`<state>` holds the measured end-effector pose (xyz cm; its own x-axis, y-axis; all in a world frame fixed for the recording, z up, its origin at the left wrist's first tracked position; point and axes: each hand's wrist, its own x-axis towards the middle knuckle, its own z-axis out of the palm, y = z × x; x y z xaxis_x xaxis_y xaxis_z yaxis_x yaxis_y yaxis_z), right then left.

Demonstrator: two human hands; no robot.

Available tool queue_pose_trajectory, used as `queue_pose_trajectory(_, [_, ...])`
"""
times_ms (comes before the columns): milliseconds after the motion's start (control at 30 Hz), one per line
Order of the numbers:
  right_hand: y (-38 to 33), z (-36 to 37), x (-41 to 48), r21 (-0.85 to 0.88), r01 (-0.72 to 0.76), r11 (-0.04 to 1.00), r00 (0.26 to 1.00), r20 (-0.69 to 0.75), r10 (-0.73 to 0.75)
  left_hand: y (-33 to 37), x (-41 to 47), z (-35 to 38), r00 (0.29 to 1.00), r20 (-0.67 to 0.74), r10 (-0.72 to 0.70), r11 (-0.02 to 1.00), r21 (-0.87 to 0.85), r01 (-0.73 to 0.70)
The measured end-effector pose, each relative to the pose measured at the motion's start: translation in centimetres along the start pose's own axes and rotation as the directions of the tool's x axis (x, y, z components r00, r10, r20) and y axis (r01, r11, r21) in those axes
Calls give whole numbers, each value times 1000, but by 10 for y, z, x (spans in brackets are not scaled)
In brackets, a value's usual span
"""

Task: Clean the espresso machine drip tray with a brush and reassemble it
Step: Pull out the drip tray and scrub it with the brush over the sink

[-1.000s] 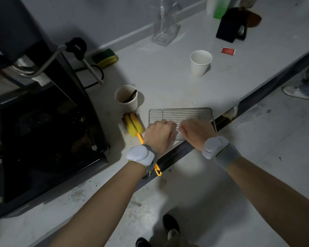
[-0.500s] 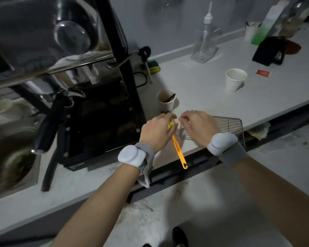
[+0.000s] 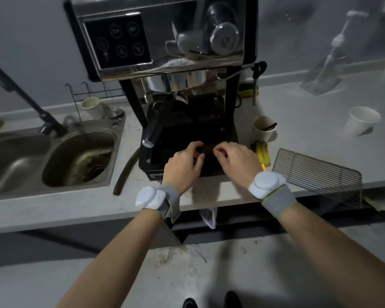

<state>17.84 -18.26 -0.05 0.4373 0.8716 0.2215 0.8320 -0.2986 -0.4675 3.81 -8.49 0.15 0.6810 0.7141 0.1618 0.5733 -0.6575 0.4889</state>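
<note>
The espresso machine (image 3: 165,41) stands at the middle of the counter. Its black drip tray (image 3: 151,167) sits at its base, dark inside. Both my hands are over the tray's front half, fingers curled down toward it: my left hand (image 3: 182,165) on the left, my right hand (image 3: 236,161) on the right, fingertips almost meeting over a brownish patch. Whether they grip anything is hidden. The yellow brush (image 3: 262,152) lies on the counter just right of the machine, partly behind my right hand. The metal grate (image 3: 316,172) rests further right, overhanging the counter's front edge.
A steel sink (image 3: 53,156) with a tap is at the left. A dark hose (image 3: 125,172) lies between sink and machine. A used paper cup (image 3: 263,127) and a white paper cup (image 3: 360,121) stand at the right. The portafilter handle (image 3: 153,127) juts out above the tray.
My view swung left to face the machine. My left hand let go of the yellow brush, which now lies on the counter. Both hands moved from the grate to above the drip tray.
</note>
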Motion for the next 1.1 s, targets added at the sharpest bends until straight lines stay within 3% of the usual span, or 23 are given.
queue_pose_trajectory(133, [-17,24,-2,126,-72,989,996,56,65,-24,-11,-3,985,-1,-175,979,-109,174])
queue_pose_trajectory(233, [-23,43,-5,335,-231,913,969,162,185,-39,-16,-3,919,130,-373,834,-386,393])
queue_pose_trajectory(333, [-26,58,-8,506,-446,738,893,304,330,-43,-22,1,840,246,-484,644,-549,532])
queue_pose_trajectory(433, [-28,68,-10,607,-620,498,782,423,458,-44,-26,1,764,354,-540,444,-652,615])
queue_pose_trajectory(500, [-29,70,-12,652,-696,301,698,516,497,-46,-26,2,727,394,-563,368,-668,647])
queue_pose_trajectory(567, [-30,69,-15,648,-738,191,640,582,501,-48,-26,6,687,440,-579,316,-656,686])
queue_pose_trajectory(733, [-30,73,-11,608,-793,-40,521,710,473,-53,-24,18,589,576,-566,153,-629,762])
queue_pose_trajectory(833, [-34,80,-8,597,-782,-180,488,765,420,-57,-21,24,534,675,-510,61,-591,805])
queue_pose_trajectory(933, [-37,87,-3,634,-717,-291,504,759,411,-58,-16,31,549,704,-451,-9,-619,785])
queue_pose_trajectory(1100, [-39,97,0,714,-580,-394,559,700,445,-54,-9,46,561,648,-515,-210,-730,651])
